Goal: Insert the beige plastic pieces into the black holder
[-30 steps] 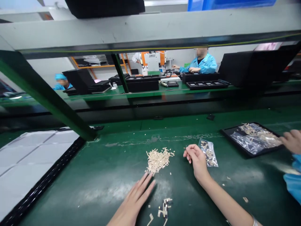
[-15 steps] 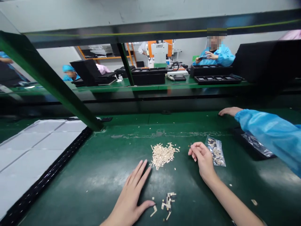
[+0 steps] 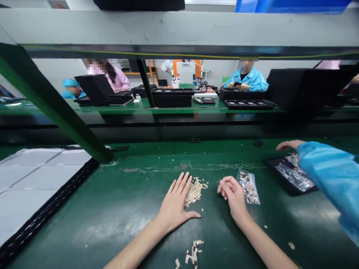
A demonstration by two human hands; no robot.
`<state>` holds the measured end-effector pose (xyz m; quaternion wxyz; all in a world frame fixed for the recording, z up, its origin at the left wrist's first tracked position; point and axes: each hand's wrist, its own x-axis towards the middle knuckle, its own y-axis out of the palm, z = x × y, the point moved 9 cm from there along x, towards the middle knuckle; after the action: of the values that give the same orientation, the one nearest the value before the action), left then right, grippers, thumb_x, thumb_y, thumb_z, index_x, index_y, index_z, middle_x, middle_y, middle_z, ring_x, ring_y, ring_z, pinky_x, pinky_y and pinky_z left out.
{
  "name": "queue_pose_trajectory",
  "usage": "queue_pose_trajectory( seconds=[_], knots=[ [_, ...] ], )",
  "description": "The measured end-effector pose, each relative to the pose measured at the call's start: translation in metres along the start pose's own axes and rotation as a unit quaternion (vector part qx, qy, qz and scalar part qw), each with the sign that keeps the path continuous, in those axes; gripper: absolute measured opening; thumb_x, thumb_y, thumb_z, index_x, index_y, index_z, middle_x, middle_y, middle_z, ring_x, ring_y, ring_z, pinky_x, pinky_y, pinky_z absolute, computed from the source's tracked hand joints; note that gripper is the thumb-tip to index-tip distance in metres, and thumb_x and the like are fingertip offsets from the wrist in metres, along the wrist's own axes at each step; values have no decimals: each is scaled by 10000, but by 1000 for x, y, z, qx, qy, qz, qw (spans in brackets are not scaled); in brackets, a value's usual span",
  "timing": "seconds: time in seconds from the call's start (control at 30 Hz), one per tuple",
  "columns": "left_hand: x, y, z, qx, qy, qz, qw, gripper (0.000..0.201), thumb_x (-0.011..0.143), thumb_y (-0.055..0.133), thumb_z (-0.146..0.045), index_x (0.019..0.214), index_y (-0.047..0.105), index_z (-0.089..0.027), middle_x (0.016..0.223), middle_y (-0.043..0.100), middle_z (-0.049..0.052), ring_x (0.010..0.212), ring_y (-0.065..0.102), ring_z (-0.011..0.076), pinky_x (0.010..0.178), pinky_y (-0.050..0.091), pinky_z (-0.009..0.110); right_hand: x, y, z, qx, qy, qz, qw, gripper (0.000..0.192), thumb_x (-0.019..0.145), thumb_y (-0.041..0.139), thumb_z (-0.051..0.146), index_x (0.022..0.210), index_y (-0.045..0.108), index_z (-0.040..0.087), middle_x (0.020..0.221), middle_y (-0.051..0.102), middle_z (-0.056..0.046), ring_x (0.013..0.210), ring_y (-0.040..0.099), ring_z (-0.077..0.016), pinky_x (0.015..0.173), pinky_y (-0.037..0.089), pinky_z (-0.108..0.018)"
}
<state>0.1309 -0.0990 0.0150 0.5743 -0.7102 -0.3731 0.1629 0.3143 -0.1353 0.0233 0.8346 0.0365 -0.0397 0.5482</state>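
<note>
My left hand (image 3: 175, 203) lies flat and spread on the green belt, its fingers over the left part of a pile of small beige pieces (image 3: 196, 189). My right hand (image 3: 234, 197) rests to the right of the pile with fingers curled, pinching something tiny that I cannot make out. A small clear bag of pieces (image 3: 248, 182) lies just beyond its knuckles. A second, smaller cluster of beige pieces (image 3: 193, 253) sits near the front edge between my forearms.
A co-worker's blue sleeve (image 3: 331, 175) and hand (image 3: 288, 144) reach over a black tray (image 3: 283, 179) of clear bags at the right. A white-lined tray (image 3: 33, 183) lies left. A green strut (image 3: 53, 106) slants overhead. Other people sit at the far bench.
My left hand has slid forward from beside the front cluster onto the main pile. The co-worker's arm has pulled back rightward toward the black tray. My right hand has stayed in place.
</note>
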Motion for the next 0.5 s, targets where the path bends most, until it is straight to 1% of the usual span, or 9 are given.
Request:
queue_pose_trajectory(
  seconds=[0.07, 0.13, 0.27, 0.33, 0.43, 0.5],
  knots=[
    [7, 4, -9, -9, 14, -3, 1000, 1056, 620, 434, -782, 1426, 95, -189, 1492, 105, 92, 1359, 56, 293, 1084, 147, 490, 0, 1, -1, -1, 3, 5, 1000, 162, 801, 562, 321, 737, 484, 194, 538, 543, 32, 463, 394, -94, 443, 289, -201],
    [19, 8, -11, -67, 9, -18, 998, 1007, 633, 481, -747, 1415, 171, -193, 1486, 141, 91, 1357, 76, 294, 1087, 128, 492, -1, 2, -3, -2, 6, 7, 1000, 165, 799, 563, 322, 736, 479, 194, 536, 544, 31, 459, 390, -91, 436, 284, -197],
    [48, 10, -3, -204, -21, -65, 977, 828, 696, 569, -611, 1362, 330, -179, 1459, 236, 104, 1349, 135, 293, 1090, 104, 492, 0, 2, -5, -6, 10, 7, 1000, 178, 802, 559, 334, 737, 471, 193, 536, 541, 29, 459, 388, -88, 427, 278, -190],
    [57, 7, 3, -239, -31, -85, 967, 692, 772, 534, -535, 1340, 371, -175, 1431, 306, 109, 1332, 209, 282, 1082, 155, 485, 1, 1, -6, -9, 12, 7, 1000, 183, 806, 551, 341, 739, 469, 192, 536, 541, 28, 459, 388, -87, 424, 277, -189],
    [60, -3, 15, -311, -40, -119, 942, 443, 884, 402, -422, 1247, 490, -185, 1304, 500, 95, 1219, 431, 236, 1023, 325, 410, 1, 1, -9, -15, 19, 9, 1000, 190, 806, 547, 353, 739, 470, 192, 533, 540, 28, 460, 388, -86, 421, 272, -187],
    [56, -12, 25, -352, -51, -156, 921, 396, 927, 302, -364, 1139, 569, -163, 1169, 605, 96, 1107, 539, 215, 953, 409, 364, 2, 2, -12, -19, 26, 16, 999, 197, 799, 551, 361, 736, 473, 192, 531, 539, 29, 460, 390, -87, 418, 268, -185]
  ],
)
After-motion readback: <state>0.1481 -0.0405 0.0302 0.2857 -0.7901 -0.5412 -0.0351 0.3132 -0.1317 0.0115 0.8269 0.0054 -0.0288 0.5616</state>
